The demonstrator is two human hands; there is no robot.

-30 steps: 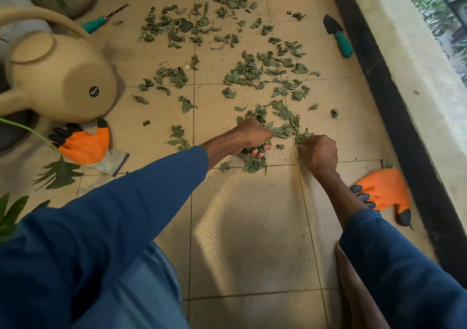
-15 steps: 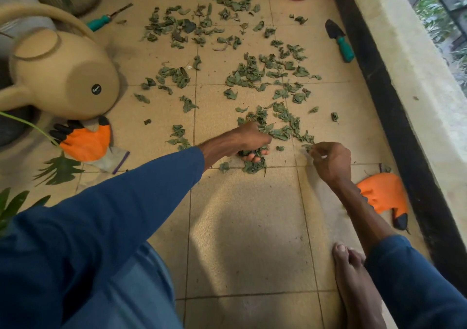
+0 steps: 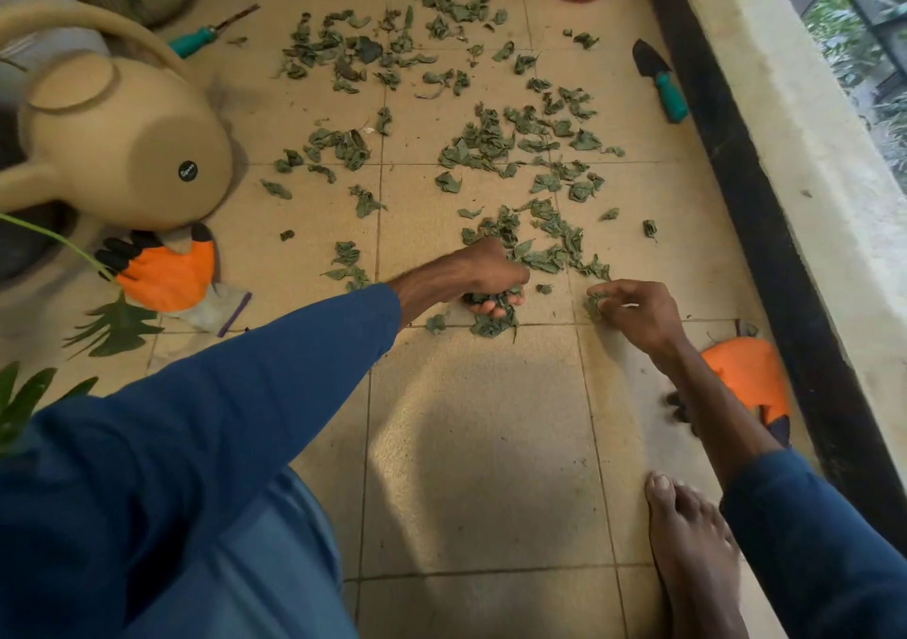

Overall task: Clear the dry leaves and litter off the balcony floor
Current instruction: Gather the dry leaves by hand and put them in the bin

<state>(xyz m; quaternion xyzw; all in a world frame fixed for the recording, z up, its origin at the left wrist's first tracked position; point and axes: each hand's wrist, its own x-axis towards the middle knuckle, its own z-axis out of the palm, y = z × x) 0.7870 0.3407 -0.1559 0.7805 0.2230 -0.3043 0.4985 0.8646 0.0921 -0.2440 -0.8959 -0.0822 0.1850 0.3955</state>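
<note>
Left hand (image 3: pixel 486 275) is curling into a fist round a clump of dry leaves (image 3: pixel 491 317), knuckles up, fingertips mostly hidden underneath. Right hand (image 3: pixel 638 312) is pinching a few leaves between thumb and bent fingers, low over the floor (image 3: pixel 481 442). Other leaves are lying scattered from mid-floor to the far edge. Orange glove (image 3: pixel 746 373), near the right edge, is lying partly hidden behind the right forearm.

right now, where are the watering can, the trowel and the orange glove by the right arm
watering can (image 3: pixel 122 147) head view, side of its tan body
trowel (image 3: pixel 670 98) head view, its green handle
orange glove (image 3: pixel 746 373) head view, its orange back
</note>
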